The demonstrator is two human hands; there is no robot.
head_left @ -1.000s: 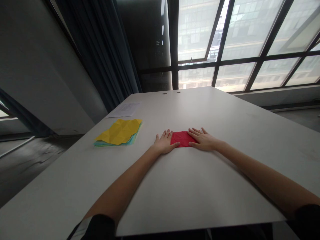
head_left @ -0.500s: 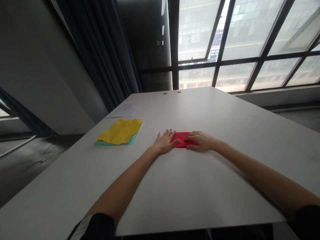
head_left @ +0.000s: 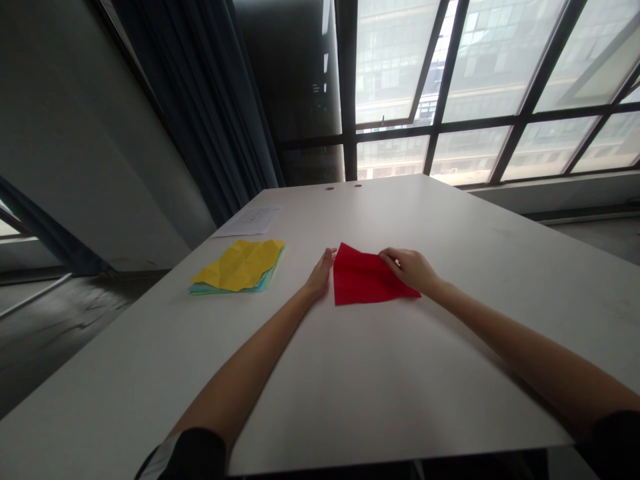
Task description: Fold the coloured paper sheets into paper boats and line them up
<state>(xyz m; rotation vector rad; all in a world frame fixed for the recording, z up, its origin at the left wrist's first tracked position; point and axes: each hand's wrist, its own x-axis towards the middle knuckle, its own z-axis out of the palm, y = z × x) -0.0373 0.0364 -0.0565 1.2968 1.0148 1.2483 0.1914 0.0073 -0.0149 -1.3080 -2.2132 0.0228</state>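
Observation:
A sheet of red paper (head_left: 367,279) stands partly lifted off the white table (head_left: 380,380), its upper edge raised and its lower edge low over the surface. My right hand (head_left: 411,268) pinches the paper's upper right edge between thumb and fingers. At the paper's left edge is my left hand (head_left: 321,273), turned on its side with the fingers pointing away from me. Its fingertips lie partly behind the red sheet, so whether they grip it is hidden.
Left of my hands lies a stack of coloured paper, with a creased yellow sheet (head_left: 243,263) on top of green and blue ones (head_left: 260,285). Beyond it is a white printed sheet (head_left: 249,221). A dark blue curtain (head_left: 205,100) and windows stand past the table's far end.
The red paper lay flat under both hands; now it is raised and shows a larger plain face. My right hand has closed on its edge, and my left hand has turned onto its side.

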